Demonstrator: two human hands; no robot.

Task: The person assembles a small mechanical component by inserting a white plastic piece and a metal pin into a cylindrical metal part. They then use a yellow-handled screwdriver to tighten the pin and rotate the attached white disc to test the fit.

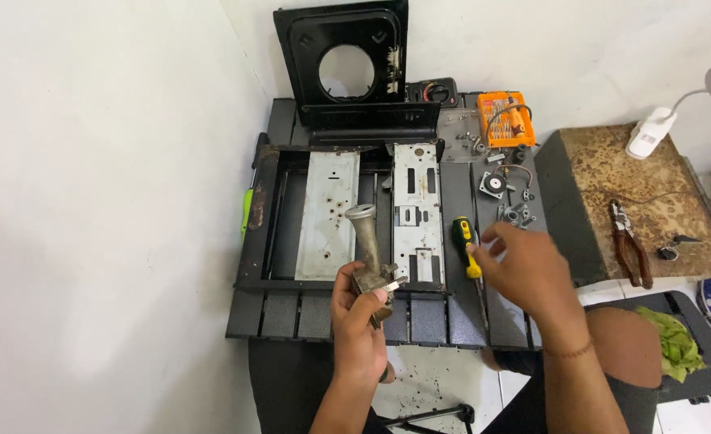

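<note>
Left hand grips a metal burner tube by its base, above the counter edge. It looks stiff, fairly heavy, rusty; the base seems the safest hold. Right hand, fingers loosely curled, reaches the yellow screwdriver.

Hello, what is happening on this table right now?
A person sits at a dark slatted table with a taken-apart stove body on it. The left hand holds a funnel-shaped metal burner tube upright above the stove's front edge. The right hand is at a yellow and black screwdriver lying beside the stove. Small metal parts and an orange bit set lie further back.
</note>
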